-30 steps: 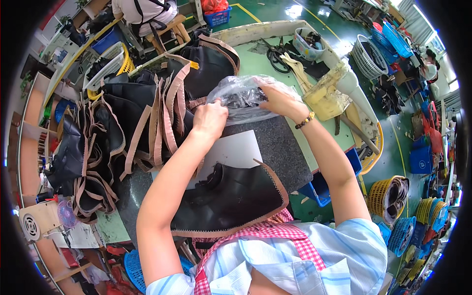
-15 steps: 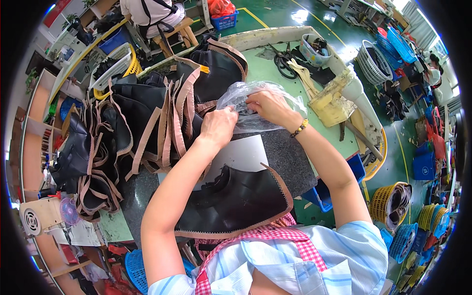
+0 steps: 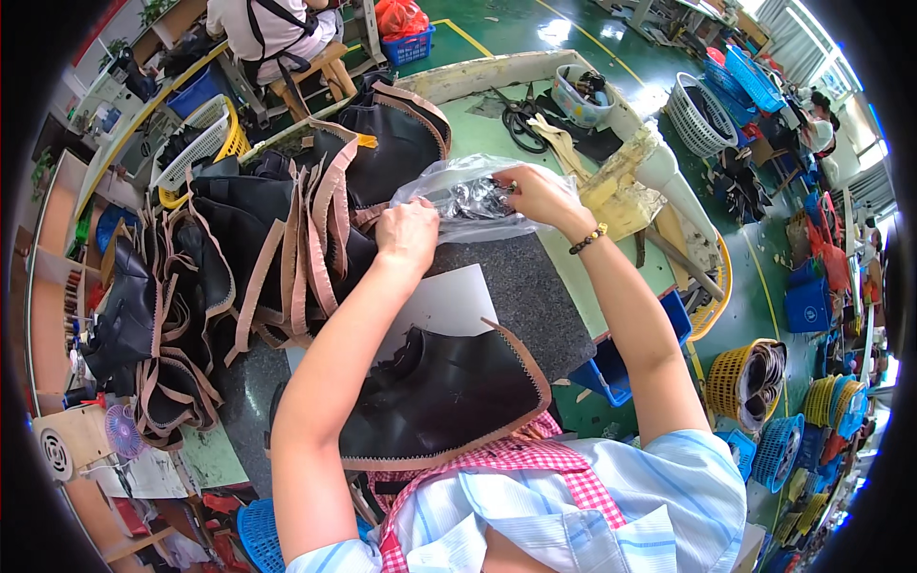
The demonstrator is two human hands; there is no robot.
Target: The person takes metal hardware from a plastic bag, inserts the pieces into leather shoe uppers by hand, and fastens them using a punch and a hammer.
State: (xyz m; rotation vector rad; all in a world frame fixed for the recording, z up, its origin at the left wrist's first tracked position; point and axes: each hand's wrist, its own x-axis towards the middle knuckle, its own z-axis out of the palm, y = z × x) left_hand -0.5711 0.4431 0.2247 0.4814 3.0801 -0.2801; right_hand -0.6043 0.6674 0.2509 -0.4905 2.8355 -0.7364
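A clear plastic bag (image 3: pixel 465 230) with small shiny dark pieces inside lies at the far edge of the dark stone slab. My left hand (image 3: pixel 408 232) is closed in a fist on the bag's left rim. My right hand (image 3: pixel 543 199), with a beaded bracelet on its wrist, has its fingers curled together at the bag's right rim, beside the dark pieces; the fingertips are partly hidden. Nearer to me, a black leather boot upper (image 3: pixel 458 392) with a tan notched edge lies across my lap side of the slab, over a white sheet (image 3: pixel 449 301).
Several black uppers (image 3: pixel 248 205) with tan edges are heaped at the left. Black scissors (image 3: pixel 522 122) and a clear tub (image 3: pixel 582 94) stand beyond the bag. A blue bin (image 3: pixel 611 372) sits below the table's right edge. Another person (image 3: pixel 272 33) sits far left.
The bag's mouth has been spread wider, so the dark pieces inside now show. My hands are farther apart. The whole view has shifted slightly, with things now sitting farther left.
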